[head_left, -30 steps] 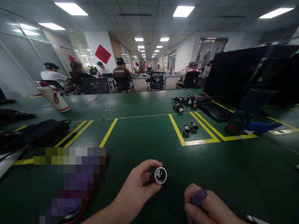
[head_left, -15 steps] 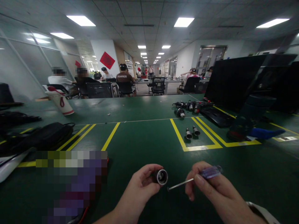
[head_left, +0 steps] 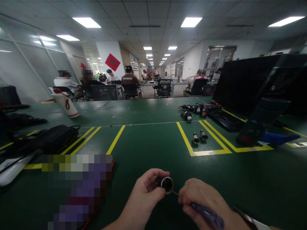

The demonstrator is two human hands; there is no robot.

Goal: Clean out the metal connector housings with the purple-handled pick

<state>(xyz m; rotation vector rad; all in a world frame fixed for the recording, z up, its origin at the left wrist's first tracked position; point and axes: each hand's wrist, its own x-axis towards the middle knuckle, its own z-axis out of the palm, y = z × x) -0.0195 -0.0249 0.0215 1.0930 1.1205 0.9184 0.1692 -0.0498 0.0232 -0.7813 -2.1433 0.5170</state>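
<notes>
My left hand (head_left: 145,193) is closed around a small metal cup-shaped part (head_left: 167,184), its round open end turned up toward me. In my right hand (head_left: 203,193) is a screwdriver (head_left: 206,213) with a purple translucent handle. Its thin shaft points left, and the tip reaches the rim of the cup-shaped part; whether it goes inside I cannot tell. Beyond my hands, two similar metal parts (head_left: 196,138) stand on the green table inside a yellow-taped box.
Dark cabled metal pieces (head_left: 188,114) lie farther back. A dark bottle (head_left: 262,123) and a large black monitor (head_left: 242,86) stand at right. To the left are a black bag (head_left: 54,140), a white cup (head_left: 67,104) and a blurred purple item (head_left: 83,188). People sit at desks behind.
My right hand has turned the screwdriver so its handle points down toward me, and brought the tip to the metal part. The left hand keeps its hold.
</notes>
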